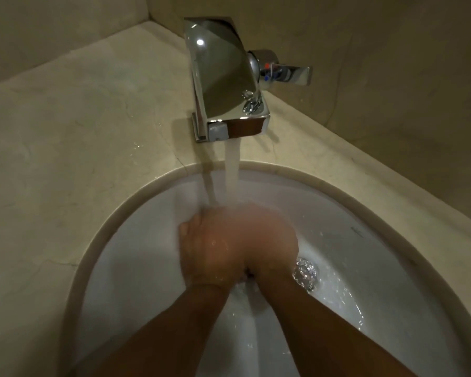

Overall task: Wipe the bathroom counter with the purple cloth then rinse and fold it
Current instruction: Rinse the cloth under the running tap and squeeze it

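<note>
Beige stone counter (pixel 65 126): wraps round the basin on the left, far and right sides; carries a wet sheen and a few drops near the foot of the tap; meets plain walls at the far edge.
Left hand (pixel 201 251): hangs over the middle of the basin, pressed side to side against the right hand; knuckles at its far-left edge look bent, fingers drawn in; wet and glistening on the back; too blurred to tell how tightly closed or whether anything lies inside.
Right hand (pixel 269 240): touches the left hand, back turned up, directly under the falling water; heavily blurred, fingers hidden, so cannot tell whether spread or curled, nor what is held.
Purple cloth: not made out in this view; cannot tell whether tucked inside the joined hands.
Forearms: bare, come in from the near edge and converge at the wrists.
White basin (pixel 147 221): oval, set under the counter's rounded rim; holds both hands and a sheet of running water along its right and near side.
Drain (pixel 306 273): metal, just right of the right wrist, with water swirling over it.
Chrome tap (pixel 223 77): boxy, stands on the counter at the far side, spout above the far rim.
Water stream (pixel 233 172): falls from the spout onto the hands.
Lever (pixel 288 73): sticks out from the tap's right side, marked red and blue.
</note>
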Available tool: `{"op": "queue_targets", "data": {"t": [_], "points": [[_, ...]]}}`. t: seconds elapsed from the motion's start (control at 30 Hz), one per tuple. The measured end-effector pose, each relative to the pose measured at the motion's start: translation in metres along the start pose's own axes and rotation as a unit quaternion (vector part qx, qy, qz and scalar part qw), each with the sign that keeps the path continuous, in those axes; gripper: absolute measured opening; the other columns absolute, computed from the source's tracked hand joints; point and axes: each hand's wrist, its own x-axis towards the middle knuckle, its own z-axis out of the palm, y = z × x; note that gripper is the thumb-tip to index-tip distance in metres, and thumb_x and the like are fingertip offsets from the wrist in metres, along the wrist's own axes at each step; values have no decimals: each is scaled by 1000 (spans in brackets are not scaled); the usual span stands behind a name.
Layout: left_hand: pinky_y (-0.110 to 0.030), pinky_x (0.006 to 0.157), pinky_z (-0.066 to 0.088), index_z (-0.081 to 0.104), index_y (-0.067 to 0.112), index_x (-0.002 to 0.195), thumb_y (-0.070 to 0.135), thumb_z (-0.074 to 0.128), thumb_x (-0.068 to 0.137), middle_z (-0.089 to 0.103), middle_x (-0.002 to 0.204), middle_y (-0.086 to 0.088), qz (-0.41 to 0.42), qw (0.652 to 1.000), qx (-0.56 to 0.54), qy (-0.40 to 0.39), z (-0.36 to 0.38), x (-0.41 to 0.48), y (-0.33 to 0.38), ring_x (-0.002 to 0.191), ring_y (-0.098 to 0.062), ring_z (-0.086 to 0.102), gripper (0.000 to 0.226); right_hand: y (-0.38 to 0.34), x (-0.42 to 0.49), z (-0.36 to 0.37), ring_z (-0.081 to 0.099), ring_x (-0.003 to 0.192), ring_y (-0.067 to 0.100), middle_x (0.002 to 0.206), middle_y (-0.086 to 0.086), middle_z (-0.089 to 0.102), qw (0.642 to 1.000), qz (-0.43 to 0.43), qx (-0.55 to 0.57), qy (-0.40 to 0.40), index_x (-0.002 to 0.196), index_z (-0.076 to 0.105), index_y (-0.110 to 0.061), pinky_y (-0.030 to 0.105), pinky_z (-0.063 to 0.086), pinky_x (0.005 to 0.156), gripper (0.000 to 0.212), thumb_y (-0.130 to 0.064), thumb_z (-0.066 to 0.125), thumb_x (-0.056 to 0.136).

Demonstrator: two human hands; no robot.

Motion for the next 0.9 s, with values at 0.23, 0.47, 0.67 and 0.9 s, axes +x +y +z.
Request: {"op": "queue_targets", "data": {"t": [0.23,0.47,0.67,0.9], "points": [[-47,83,48,62,8,91,47,36,95,63,95,-17,123,991,37,33,-30,15,-15,93,-35,56,47,-10,-11,-20,51,83,16,85,2,58,965,-182,174,79,88,62,-10,29,41,76,42,-39,36,102],[-45,95,42,60,12,88,33,52,88,60,105,-7,178,982,-68,14,-31,-15,-32,99,-26,53,23,3,-40,-4,51,97,-1,110,-19,51,955,-153,250,53,94,59,-25,15,42,86,12,-21,48,96],[-41,85,46,58,18,95,36,43,95,59,95,1,51,991,-120,24,-19,-13,-20,88,-19,55,24,-8,-38,-3,62,93,5,102,-14,68,965,-64,249,54,103,58,-41,24,45,79,17,-33,48,91],[-36,93,41,67,27,112,48,36,100,66,108,6,79,992,88,-46,-10,-9,-21,108,-17,57,40,4,-27,6,59,88,17,92,-8,69,983,-92,149,63,92,72,-26,47,47,86,40,-44,37,92]]}}
